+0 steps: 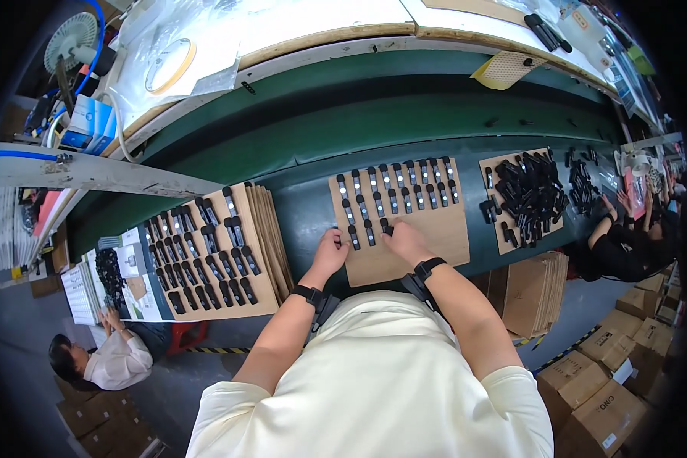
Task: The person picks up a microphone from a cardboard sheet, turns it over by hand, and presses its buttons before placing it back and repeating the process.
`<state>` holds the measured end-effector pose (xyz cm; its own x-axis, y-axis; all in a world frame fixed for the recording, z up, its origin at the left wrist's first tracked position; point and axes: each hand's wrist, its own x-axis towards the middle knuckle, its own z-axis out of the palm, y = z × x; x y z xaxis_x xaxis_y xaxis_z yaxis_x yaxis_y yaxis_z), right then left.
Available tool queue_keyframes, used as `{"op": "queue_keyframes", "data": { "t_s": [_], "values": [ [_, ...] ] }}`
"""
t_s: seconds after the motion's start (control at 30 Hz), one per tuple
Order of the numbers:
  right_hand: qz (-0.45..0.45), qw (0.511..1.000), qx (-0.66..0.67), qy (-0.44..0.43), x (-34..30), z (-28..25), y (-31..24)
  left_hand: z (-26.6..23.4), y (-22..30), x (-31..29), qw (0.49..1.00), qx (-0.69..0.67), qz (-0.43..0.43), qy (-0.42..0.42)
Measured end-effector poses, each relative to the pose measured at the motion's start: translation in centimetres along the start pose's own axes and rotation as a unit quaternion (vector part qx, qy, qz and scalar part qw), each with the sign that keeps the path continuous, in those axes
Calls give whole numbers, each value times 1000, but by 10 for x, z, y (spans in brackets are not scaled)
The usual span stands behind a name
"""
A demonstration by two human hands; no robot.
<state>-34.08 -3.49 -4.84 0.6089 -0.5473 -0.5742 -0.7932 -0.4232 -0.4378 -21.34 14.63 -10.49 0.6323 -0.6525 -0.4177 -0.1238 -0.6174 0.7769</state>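
Note:
On a brown cardboard sheet [424, 252] in front of me, small black stick-shaped devices [393, 200] with rounded, foam-like heads lie in rows. Two rows run across the upper part, and a shorter third row starts at the left. My right hand [409, 243] has its fingers closed on one black device [387, 227] at the right end of that third row. By the sheet's left edge, my left hand [328, 256] is closed, with its fingertips pinched together. Something small and dark shows at those fingertips, too small to name.
Left stands a stack of cardboard sheets [263, 229] with more devices in rows on top. A heaped pile of black devices [528, 191] lies on cardboard to the right. Co-workers sit at both ends of the green bench [305, 179]. Cardboard boxes [607, 412] stand lower right.

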Motion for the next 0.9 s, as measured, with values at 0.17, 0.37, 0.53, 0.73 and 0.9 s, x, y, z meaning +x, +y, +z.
{"op": "queue_keyframes", "data": {
  "t_s": [0.17,0.37,0.53,0.73,0.9],
  "values": [
    [6,1000,4,-14,-3,-5,-1,-2,3,-7,999,-45,1,26],
    [-142,983,90,70,-20,-15,21,-27,52,-21,996,-65,53,16],
    [-286,937,187,67,-110,-103,-39,-71,152,-70,964,-111,232,-73],
    [-343,907,198,146,-177,-147,-79,-101,230,-110,912,-23,406,-52],
    [-406,868,214,190,-203,-164,-78,-112,247,-126,869,-28,494,8]
  ]
}}
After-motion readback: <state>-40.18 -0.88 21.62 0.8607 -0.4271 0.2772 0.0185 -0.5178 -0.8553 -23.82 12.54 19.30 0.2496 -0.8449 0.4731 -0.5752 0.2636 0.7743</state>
